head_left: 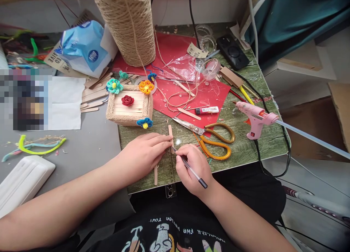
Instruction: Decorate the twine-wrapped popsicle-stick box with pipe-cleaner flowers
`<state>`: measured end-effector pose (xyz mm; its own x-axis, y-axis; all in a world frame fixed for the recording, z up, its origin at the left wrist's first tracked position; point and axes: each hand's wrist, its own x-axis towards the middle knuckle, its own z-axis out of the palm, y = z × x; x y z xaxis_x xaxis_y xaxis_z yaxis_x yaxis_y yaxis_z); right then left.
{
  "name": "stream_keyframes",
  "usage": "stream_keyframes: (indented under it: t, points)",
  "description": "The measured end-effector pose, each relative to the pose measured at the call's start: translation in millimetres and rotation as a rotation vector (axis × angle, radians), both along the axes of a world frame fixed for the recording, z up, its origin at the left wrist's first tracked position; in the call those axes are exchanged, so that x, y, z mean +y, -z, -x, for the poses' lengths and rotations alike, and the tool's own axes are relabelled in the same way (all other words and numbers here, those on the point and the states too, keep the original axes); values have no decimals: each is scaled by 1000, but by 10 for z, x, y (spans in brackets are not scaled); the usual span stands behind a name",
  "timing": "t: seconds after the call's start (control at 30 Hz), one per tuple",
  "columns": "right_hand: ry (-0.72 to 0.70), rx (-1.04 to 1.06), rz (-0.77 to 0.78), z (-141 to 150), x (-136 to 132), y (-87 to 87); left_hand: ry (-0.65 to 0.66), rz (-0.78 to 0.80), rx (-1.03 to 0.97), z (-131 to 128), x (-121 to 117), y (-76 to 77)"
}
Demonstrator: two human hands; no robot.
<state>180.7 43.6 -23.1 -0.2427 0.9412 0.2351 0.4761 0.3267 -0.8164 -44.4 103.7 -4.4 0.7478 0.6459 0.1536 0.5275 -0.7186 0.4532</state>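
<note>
My left hand [149, 150] holds a slim wooden craft stick [170, 131] down on the green wood-patterned table top, its fingers close together over the stick. In my right hand [195, 168] is a pen [193, 169] with a clear barrel and a dark end; its tip meets the stick beside my left fingertips. Another craft stick [155, 176] pokes out below my left hand. Between my hands runs a clear ruler [171, 191], partly hidden and reaching past the table's front edge. Just beyond, a wooden box [129, 117] wrapped in twine carries several coloured flowers.
Orange-handled scissors [203, 131] lie right of the stick, near a small glue tube [207, 110]. Further right is a pink glue gun [256, 119] with its cord. Behind stand a large twine spool [128, 26], red paper [188, 95] and a black phone [232, 51].
</note>
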Motion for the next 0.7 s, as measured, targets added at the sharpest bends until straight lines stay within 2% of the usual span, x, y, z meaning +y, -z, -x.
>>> stream_keyframes:
  t: [0.5, 0.7]
  points:
    - [-17, 13, 11, -1, -2, 32, 4, -15, -3, -10, 4, 5]
    - [30, 23, -4, -4, -30, 34, -2, -9, -9, -7, 4, 10]
